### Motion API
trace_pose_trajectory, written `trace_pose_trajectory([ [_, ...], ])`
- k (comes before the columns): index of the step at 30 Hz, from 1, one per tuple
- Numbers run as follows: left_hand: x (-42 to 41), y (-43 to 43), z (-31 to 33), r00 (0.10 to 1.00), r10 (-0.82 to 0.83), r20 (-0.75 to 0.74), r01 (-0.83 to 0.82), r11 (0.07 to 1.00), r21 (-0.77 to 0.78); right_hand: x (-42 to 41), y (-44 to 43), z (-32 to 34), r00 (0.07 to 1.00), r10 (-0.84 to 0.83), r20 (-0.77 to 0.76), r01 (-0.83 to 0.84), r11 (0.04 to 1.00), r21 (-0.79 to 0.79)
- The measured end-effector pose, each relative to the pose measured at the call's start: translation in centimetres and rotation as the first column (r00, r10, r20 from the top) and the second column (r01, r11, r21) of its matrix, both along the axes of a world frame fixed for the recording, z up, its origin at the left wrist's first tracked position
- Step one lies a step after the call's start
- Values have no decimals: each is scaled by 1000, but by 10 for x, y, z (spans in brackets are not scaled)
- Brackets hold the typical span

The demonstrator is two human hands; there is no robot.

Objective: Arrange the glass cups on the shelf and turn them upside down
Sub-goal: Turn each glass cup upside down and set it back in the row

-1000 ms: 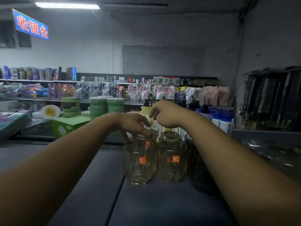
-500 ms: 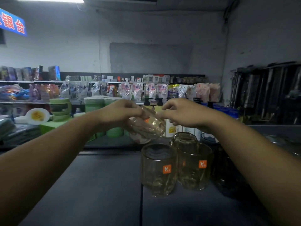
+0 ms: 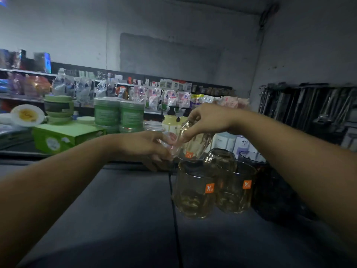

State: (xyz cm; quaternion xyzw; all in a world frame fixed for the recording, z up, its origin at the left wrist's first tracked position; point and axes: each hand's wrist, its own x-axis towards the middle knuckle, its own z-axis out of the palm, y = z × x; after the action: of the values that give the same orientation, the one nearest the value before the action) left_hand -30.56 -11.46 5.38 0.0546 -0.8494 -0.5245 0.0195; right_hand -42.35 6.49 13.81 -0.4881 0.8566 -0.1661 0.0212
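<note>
The left hand (image 3: 146, 149) and right hand (image 3: 204, 122) pinch a tilted glass cup (image 3: 195, 142) in their fingers, just beyond the near standing cups (image 3: 195, 190) (mid-flip, I think), so next it needs setting mouth-down on the shelf (image 3: 116, 209).

Grey shelf (image 3: 116, 209) bears amber and dark glass cups (image 3: 195, 190).

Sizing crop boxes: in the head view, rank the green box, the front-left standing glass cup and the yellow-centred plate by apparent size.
1. front-left glass cup and green box: about alike, cup taller, box wider; the cup stands nearer the camera, so unranked.
2. yellow-centred plate: clearly smallest.
</note>
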Motion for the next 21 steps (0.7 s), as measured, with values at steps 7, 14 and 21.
trace_pose_trajectory([
  [7, 0, 8, 14, 994, 41, 102, -6, 947, -323, -1, -27, -20, 998, 21, -61, -6, 970, 242],
  [14, 34, 55, 31, 995, 64, -77, -88, 927, -365, -5, -36, -33, 993, 80, -86, -44, 932, 359],
  [21, 58, 99, 18, 986, 70, -153, -139, 853, -503, -1, -8, -28, 988, 126, -94, -88, 939, 331],
])
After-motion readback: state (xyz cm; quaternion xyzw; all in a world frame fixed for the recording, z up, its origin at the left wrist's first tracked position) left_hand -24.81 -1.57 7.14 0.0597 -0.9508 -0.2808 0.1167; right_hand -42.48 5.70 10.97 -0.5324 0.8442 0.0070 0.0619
